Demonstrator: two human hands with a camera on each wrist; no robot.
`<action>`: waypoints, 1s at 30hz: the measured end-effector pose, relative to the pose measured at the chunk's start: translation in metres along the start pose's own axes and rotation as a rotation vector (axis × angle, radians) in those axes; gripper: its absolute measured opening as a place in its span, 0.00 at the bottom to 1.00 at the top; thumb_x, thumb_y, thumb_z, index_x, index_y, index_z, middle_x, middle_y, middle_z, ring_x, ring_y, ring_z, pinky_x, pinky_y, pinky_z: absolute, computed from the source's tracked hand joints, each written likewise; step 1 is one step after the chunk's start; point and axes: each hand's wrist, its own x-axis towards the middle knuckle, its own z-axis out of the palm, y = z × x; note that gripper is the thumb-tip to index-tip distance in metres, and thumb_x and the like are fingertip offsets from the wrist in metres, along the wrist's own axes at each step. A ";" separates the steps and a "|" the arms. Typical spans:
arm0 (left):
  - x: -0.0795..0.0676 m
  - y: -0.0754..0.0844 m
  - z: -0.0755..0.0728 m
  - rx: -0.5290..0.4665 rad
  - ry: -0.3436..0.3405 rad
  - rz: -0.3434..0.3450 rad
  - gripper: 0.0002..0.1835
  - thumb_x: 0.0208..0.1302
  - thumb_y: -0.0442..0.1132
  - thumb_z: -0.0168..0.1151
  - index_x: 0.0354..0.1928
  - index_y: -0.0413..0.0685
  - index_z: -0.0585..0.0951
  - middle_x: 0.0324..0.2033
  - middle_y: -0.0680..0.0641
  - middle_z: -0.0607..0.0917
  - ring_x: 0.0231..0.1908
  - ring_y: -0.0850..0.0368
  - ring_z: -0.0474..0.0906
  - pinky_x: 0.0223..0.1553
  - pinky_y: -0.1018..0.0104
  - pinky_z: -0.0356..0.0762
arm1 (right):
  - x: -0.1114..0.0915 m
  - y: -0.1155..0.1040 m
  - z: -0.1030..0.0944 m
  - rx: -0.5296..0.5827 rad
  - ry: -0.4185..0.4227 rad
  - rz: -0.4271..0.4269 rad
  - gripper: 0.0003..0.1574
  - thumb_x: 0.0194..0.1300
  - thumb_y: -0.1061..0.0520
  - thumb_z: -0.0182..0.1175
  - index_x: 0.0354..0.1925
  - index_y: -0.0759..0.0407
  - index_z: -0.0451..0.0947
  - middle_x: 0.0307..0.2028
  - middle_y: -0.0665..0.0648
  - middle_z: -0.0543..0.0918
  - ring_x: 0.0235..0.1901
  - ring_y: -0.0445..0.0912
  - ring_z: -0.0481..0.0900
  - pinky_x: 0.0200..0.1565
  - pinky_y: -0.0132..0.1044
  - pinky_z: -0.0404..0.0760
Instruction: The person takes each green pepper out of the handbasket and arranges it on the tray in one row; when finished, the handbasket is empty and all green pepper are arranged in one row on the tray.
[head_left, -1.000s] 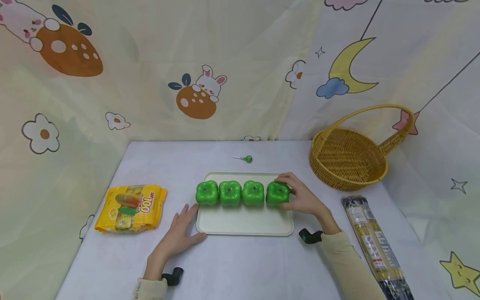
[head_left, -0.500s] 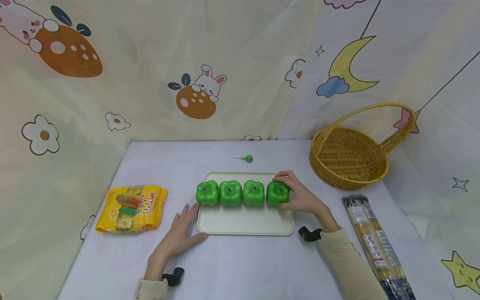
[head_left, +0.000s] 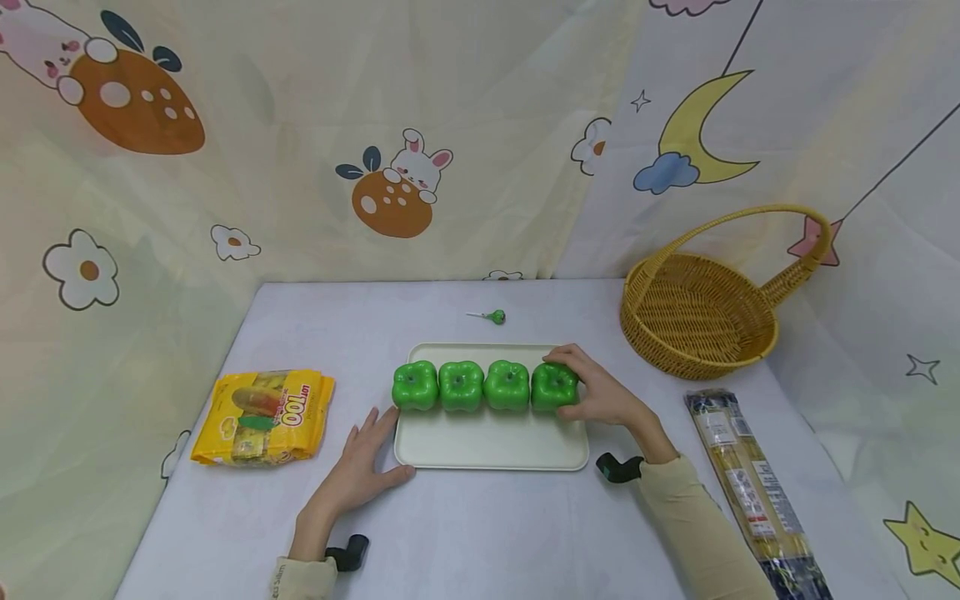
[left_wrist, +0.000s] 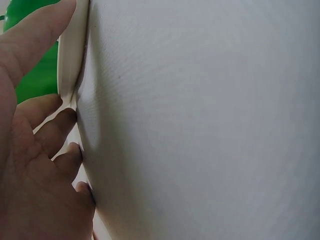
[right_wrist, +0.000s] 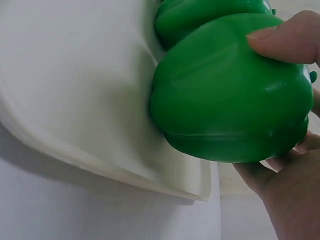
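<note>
Several green bell peppers stand in a row on a pale rectangular tray [head_left: 491, 442]. My right hand [head_left: 603, 396] grips the rightmost bell pepper [head_left: 553, 386], thumb on its near side and fingers round the far side; the right wrist view shows this bell pepper [right_wrist: 230, 90] resting on the tray. My left hand [head_left: 360, 467] lies at the tray's left edge, fingers spread, the index fingertip close to the leftmost bell pepper [head_left: 415, 385]. In the left wrist view the thumb and fingertips of that hand [left_wrist: 45, 150] are right at the tray's rim [left_wrist: 72, 55].
A yellow snack packet [head_left: 262, 417] lies on the left of the white table. Behind the tray is a small green-headed stick-like thing [head_left: 491, 317]. A wicker basket [head_left: 697, 317] stands at the back right, with a long clear packet [head_left: 750, 483] in front of it.
The rightmost bell pepper has shifted very slightly left with my right hand on it. My left hand has stayed in place.
</note>
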 end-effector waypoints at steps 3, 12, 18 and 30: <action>0.000 -0.001 0.000 -0.002 0.001 0.000 0.56 0.57 0.58 0.72 0.81 0.56 0.50 0.81 0.48 0.53 0.82 0.44 0.36 0.81 0.38 0.29 | 0.000 0.000 0.000 0.009 -0.009 0.001 0.50 0.47 0.64 0.73 0.68 0.63 0.67 0.68 0.60 0.64 0.65 0.59 0.69 0.64 0.59 0.74; 0.001 -0.002 0.000 0.002 0.002 -0.004 0.56 0.56 0.59 0.72 0.81 0.56 0.50 0.81 0.48 0.52 0.82 0.44 0.36 0.81 0.38 0.28 | 0.001 0.002 0.000 0.014 -0.016 0.014 0.52 0.47 0.61 0.74 0.69 0.62 0.65 0.70 0.61 0.62 0.66 0.59 0.67 0.65 0.59 0.72; 0.001 -0.001 -0.001 0.008 0.004 -0.006 0.56 0.56 0.59 0.72 0.81 0.56 0.50 0.81 0.47 0.53 0.82 0.43 0.37 0.80 0.36 0.29 | 0.001 0.004 0.000 -0.007 -0.011 0.006 0.53 0.48 0.59 0.75 0.70 0.61 0.65 0.70 0.61 0.63 0.68 0.60 0.66 0.66 0.62 0.71; 0.001 0.003 -0.005 0.037 0.003 -0.010 0.55 0.57 0.57 0.72 0.81 0.57 0.51 0.80 0.46 0.54 0.82 0.42 0.38 0.80 0.36 0.31 | -0.007 0.003 -0.008 0.004 0.079 -0.058 0.48 0.55 0.55 0.75 0.70 0.54 0.64 0.68 0.65 0.67 0.68 0.60 0.68 0.68 0.63 0.72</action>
